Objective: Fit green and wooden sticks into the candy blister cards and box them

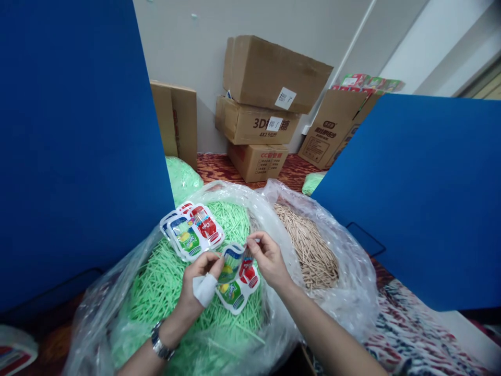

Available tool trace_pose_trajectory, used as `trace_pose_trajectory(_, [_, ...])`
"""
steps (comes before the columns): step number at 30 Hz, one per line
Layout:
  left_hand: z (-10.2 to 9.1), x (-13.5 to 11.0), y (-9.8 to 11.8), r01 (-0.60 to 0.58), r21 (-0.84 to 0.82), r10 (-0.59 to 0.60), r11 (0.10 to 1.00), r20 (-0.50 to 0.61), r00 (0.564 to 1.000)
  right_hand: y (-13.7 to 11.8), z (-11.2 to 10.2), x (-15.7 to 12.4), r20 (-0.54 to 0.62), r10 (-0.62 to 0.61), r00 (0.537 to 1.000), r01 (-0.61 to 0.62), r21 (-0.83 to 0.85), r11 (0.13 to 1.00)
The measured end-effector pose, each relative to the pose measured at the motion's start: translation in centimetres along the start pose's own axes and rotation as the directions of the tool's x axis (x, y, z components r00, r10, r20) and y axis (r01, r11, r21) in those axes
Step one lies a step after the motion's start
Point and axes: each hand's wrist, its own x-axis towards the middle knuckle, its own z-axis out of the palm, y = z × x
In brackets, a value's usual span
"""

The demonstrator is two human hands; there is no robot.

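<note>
My left hand (198,284), thumb wrapped in white tape and a watch on the wrist, is closed on a fanned stack of small printed pouches (191,230) with red, blue and green pictures. Between both hands is another pouch (237,284). My right hand (268,258) pinches its top edge. Both hands hover over a clear plastic bag of green sticks (172,292).
A second clear bag of tan wooden sticks (309,245) lies to the right. Blue partition boards (78,146) stand on both sides. Stacked cardboard boxes (266,104) sit against the back wall. More green sticks (182,177) lie behind on a patterned cloth.
</note>
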Motion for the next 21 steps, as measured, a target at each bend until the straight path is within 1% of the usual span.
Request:
trace_pose_trajectory(2, [-0.4, 0.0, 0.1, 0.009, 0.044, -0.011, 0.999, 0.045, 0.999, 0.0, -0.2, 0.0, 0.001, -0.001, 1.000, 0.001, -0.004, 1.000])
trace_pose_trajectory(5, [-1.5, 0.2, 0.5, -0.001, 0.118, -0.005, 0.993, 0.055, 0.998, -0.2, -0.5, 0.0, -0.031, -0.011, 0.999, 0.011, -0.015, 1.000])
trace_pose_trajectory(6, [-1.9, 0.2, 0.7, -0.015, 0.165, 0.002, 0.986, 0.083, 0.997, -0.3, -0.5, -0.1, -0.024, -0.017, 1.000, 0.017, -0.020, 1.000])
trace_pose_trajectory(7, [-2.2, 0.2, 0.9, -0.044, 0.227, 0.014, 0.973, 0.129, 0.992, -0.4, -0.4, -0.1, -0.008, -0.023, 1.000, 0.022, -0.024, 0.999])
trace_pose_trajectory(9, [-2.8, 0.1, 1.4, -0.153, 0.353, 0.079, 0.923, 0.214, 0.974, -0.4, 0.0, -0.3, 0.007, -0.030, 1.000, 0.030, -0.024, 0.999])
trace_pose_trajectory(11, [-3.1, -0.3, 1.9, -0.267, 0.434, 0.171, 0.861, 0.248, 0.954, -0.4, 0.6, -0.5, 0.017, -0.027, 1.000, 0.027, -0.014, 1.000])
trace_pose_trajectory(12, [-3.1, -0.5, 2.1, -0.308, 0.453, 0.212, 0.836, 0.251, 0.945, -0.3, 0.9, -0.6, 0.043, -0.019, 0.999, 0.020, -0.012, 1.000])
trace_pose_trajectory(14, [-3.2, -0.9, 2.3, -0.343, 0.469, 0.261, 0.814, 0.234, 0.937, -0.2, 1.3, -0.7, 0.081, -0.011, 0.997, 0.011, -0.007, 1.000])
trace_pose_trajectory(15, [-3.3, -1.0, 2.3, -0.344, 0.476, 0.274, 0.809, 0.212, 0.938, -0.2, 1.5, -0.6, 0.076, -0.013, 0.997, 0.014, -0.006, 1.000])
trace_pose_trajectory(17, [-3.3, -1.2, 2.1, -0.325, 0.480, 0.300, 0.815, 0.131, 0.945, -0.3, 1.5, -0.5, 0.033, -0.032, 0.999, 0.033, -0.016, 0.999])
trace_pose_trajectory(19, [-3.2, -1.2, 1.8, -0.276, 0.444, 0.282, 0.852, 0.054, 0.958, -0.5, 1.5, -0.4, 0.037, -0.057, 0.998, 0.059, -0.047, 0.997])
trace_pose_trajectory(21, [-2.9, -1.1, 1.5, -0.193, 0.362, 0.202, 0.912, 0.016, 0.979, -0.8, 1.4, -0.4, 0.078, -0.084, 0.993, 0.092, -0.100, 0.991])
